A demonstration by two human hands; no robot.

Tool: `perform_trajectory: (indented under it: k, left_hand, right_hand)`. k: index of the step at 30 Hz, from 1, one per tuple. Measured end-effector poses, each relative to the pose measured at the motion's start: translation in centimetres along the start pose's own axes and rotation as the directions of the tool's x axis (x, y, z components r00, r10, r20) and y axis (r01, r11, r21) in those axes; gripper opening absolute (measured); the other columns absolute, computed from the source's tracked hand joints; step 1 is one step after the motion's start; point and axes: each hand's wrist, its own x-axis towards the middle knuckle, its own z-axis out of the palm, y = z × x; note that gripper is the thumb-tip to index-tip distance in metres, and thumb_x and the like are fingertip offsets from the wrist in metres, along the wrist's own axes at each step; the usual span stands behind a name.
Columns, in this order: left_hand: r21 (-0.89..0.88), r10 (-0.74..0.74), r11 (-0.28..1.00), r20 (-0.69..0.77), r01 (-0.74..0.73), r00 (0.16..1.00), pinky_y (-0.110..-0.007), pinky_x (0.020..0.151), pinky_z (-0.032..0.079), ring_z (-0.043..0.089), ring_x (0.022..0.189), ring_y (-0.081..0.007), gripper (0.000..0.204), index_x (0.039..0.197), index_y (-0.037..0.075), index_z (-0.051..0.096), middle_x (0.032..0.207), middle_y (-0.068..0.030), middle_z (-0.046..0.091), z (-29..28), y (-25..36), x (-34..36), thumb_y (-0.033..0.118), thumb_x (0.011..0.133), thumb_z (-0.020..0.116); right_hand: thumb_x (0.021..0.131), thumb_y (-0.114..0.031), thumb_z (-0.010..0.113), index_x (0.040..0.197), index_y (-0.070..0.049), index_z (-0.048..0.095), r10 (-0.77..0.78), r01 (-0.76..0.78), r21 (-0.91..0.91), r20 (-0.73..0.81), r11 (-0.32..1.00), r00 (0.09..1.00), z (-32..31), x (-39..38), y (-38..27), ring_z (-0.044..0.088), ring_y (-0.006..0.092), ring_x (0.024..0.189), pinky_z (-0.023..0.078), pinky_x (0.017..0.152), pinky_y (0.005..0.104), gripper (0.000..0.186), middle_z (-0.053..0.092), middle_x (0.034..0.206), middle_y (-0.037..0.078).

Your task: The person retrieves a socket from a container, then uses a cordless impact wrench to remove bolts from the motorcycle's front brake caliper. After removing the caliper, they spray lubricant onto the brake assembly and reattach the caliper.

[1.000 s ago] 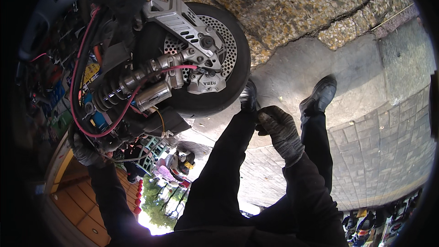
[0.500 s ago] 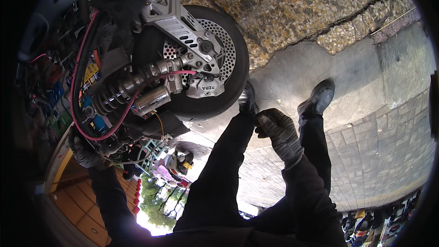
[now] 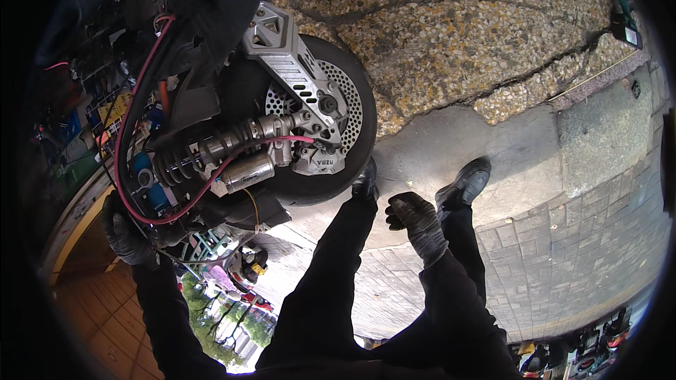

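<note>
While the gloved left hand [image 3: 127,236] keeps its grip closed on the scooter's underside [image 3: 176,222] at eight o'clock, the gloved right hand [image 3: 415,218] hangs empty, fingers curled, beside the rear wheel [image 3: 352,127]; red cable [image 3: 134,119] and shock absorber [image 3: 218,148] crowd between.

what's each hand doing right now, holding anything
Left hand: gloved, against the scooter's underside; grip cannot be told.
Right hand: gloved, loosely curled, holding nothing.

Bright even daylight on the pavement [image 3: 451,49], dim shadowed left side, sharp centre, heavy fisheye bending, black vignette corners
</note>
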Motion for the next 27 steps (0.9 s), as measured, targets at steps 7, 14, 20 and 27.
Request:
perform_trajectory:
  k: [7, 14, 20, 27]
  left_hand:
    - [0.501, 0.258, 0.818, 0.123, -0.284, 0.958, -0.037, 0.095, 0.044, 0.053, 0.113, -0.0243, 0.041, 0.128, -0.002, 0.047, 0.125, -0.0152, 0.054, -0.8, -0.9, 0.6, 0.024, 0.096, 0.047]
    - [-0.333, -0.052, 0.941, 0.019, 0.055, 0.998, -0.034, 0.095, 0.046, 0.054, 0.113, -0.0234, 0.04, 0.13, 0.001, 0.045, 0.125, -0.014, 0.054, -1.0, -3.5, 0.9, 0.013, 0.092, 0.051]
    - [-0.052, 0.069, 0.996, -0.084, -0.074, 0.994, -0.031, 0.096, 0.042, 0.053, 0.111, -0.0216, 0.042, 0.128, 0.001, 0.048, 0.121, -0.0121, 0.056, 0.6, -4.1, 0.6, 0.002, 0.086, 0.054]
    - [0.27, -0.049, 0.961, -0.051, 0.06, 0.998, -0.035, 0.094, 0.046, 0.052, 0.114, -0.0294, 0.055, 0.129, 0.011, 0.049, 0.129, -0.0156, 0.048, 1.6, 0.2, 0.8, 0.008, 0.077, 0.067]
  right_hand:
    - [0.089, -0.027, 0.062, 0.097, -0.005, 0.061, 0.227, -0.326, -0.312, -0.312, 0.892, 0.922, 0.8, -2.5, 5.0, 0.059, 0.0134, 0.064, 0.05, 0.058, 0.0294, 0.023, 0.063, 0.078, 0.005]
    - [0.086, -0.027, 0.062, 0.087, -0.006, 0.06, 0.193, -0.279, -0.299, -0.285, 0.912, 0.939, 4.8, -9.7, 4.0, 0.052, 0.0112, 0.053, 0.043, 0.046, 0.0264, 0.021, 0.056, 0.066, 0.001]
    - [0.086, -0.028, 0.062, 0.085, -0.007, 0.06, 0.087, -0.22, -0.408, -0.319, 0.886, 0.944, 8.2, -15.3, 1.8, 0.051, 0.0103, 0.05, 0.042, 0.044, 0.0262, 0.021, 0.055, 0.065, 0.0]
    - [0.088, -0.028, 0.059, 0.085, -0.007, 0.06, -0.093, -0.051, -0.44, -0.3, 0.896, 0.949, 10.7, -19.2, 3.5, 0.055, 0.0156, 0.056, 0.045, 0.047, 0.0317, 0.022, 0.059, 0.072, 0.004]
